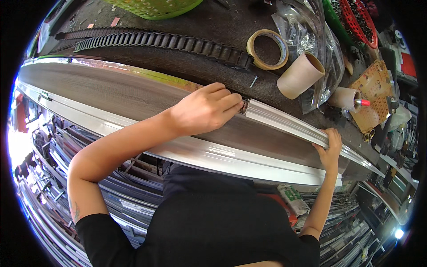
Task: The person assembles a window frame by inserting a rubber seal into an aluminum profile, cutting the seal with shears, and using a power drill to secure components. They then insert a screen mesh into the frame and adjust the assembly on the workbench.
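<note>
Our left hand has its fingers drawn together at the dark end piece of a white rail, though we cannot tell whether it grips that piece, while our right hand closes around the rail nearer the right end of the desk. Along the desk's near edge we have a long gray-brown panel, and beyond the rail lie a screw, a tape roll and a cardboard tube.
</note>
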Demonstrator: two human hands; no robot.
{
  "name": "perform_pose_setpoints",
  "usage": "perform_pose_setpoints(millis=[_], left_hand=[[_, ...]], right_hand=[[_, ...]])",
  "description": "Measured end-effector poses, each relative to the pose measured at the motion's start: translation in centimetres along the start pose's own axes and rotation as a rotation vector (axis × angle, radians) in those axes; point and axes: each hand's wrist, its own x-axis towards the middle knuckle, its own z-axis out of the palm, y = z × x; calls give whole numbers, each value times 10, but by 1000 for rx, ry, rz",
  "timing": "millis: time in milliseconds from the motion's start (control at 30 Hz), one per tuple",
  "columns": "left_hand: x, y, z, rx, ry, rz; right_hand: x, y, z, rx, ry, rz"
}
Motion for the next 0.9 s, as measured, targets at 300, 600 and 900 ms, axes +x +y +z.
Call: perform_pose_setpoints(millis=[300,600,900], left_hand=[[5,-6,-3,-180,-5,-118],[0,-5,1,-97,21,-71],[0,-10,-8,-127,-129,-251]], right_hand=[[1,2,4,5,57,-49],[8,-15,-6,-24,-45,-24],[13,-31,-16,-78,-161,39]])
